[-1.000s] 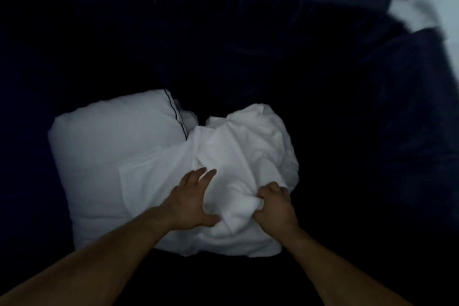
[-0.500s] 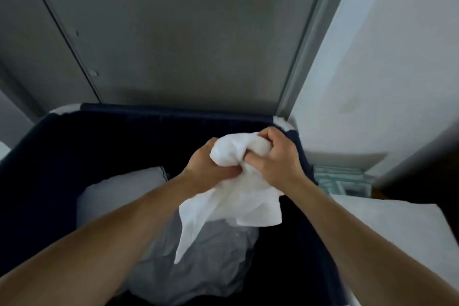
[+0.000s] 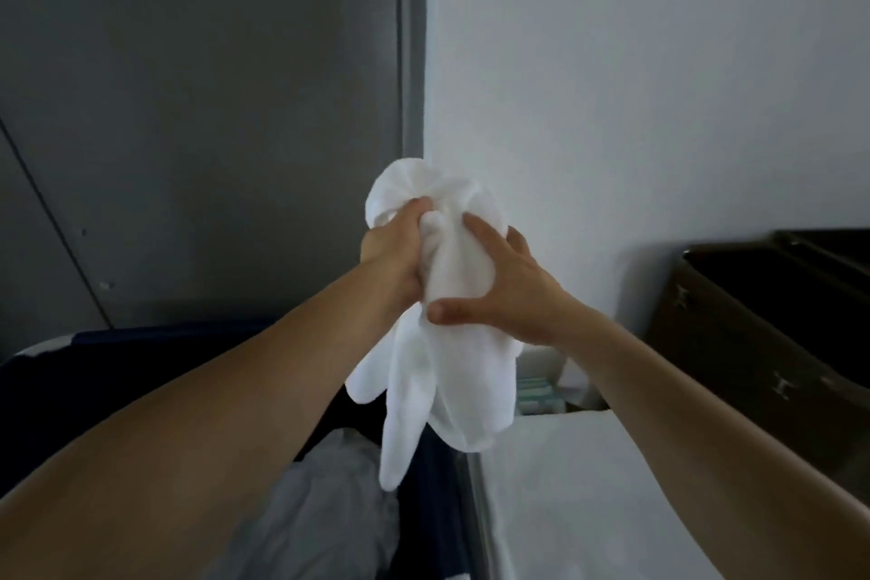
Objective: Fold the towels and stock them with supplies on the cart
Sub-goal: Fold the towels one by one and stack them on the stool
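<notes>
A bunched white towel (image 3: 452,372) hangs in the air in front of me, high above the dark blue laundry bin (image 3: 117,358). My left hand (image 3: 393,257) is closed around its upper part from the left. My right hand (image 3: 499,283) grips it from the right, thumb underneath and fingers spread over the cloth. The towel's loose ends dangle below both hands. More white linen (image 3: 325,499) lies inside the bin, partly hidden by my left forearm.
A white flat surface (image 3: 588,495) lies at the lower right beside the bin. Behind it is a compartment with teal packets (image 3: 539,393). A dark brown bin (image 3: 762,320) stands at the right. A grey door and a white wall fill the background.
Both hands have lifted the towel up out of the bin and raised it higher. The view has tilted up from the bin's inside toward the door and wall.
</notes>
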The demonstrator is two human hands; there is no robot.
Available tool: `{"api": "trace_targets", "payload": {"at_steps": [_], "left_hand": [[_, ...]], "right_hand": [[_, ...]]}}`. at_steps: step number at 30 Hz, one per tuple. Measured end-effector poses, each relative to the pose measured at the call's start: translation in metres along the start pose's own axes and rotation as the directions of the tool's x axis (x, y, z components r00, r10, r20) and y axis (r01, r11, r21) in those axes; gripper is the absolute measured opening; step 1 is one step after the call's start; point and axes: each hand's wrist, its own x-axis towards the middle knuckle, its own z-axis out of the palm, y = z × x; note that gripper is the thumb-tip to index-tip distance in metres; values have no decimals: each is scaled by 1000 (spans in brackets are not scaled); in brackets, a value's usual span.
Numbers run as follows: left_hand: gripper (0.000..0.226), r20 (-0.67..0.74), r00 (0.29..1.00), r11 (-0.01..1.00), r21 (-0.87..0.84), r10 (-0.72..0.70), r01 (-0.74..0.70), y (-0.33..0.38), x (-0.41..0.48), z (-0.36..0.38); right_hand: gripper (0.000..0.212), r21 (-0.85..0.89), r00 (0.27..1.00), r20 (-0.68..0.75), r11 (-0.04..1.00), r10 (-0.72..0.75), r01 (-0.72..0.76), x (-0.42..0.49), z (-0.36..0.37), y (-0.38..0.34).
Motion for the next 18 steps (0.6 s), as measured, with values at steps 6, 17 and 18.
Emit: {"api": "trace_targets", "payload": {"at_steps": [6, 17, 18], "left_hand": [[47, 523, 851, 998, -17, -44, 61, 0, -41, 73], [36, 652, 751, 416, 657, 106, -629, -120, -43, 114], [34, 652, 758, 411, 685, 21, -601, -131, -42, 117]], "right_hand": [[105, -111, 951, -288, 982, 115, -153, -34, -66, 38], [44, 591, 857, -369, 802, 359, -82, -94, -131, 143], [44, 579, 862, -350, 808, 366, -108, -98, -135, 159]]}}
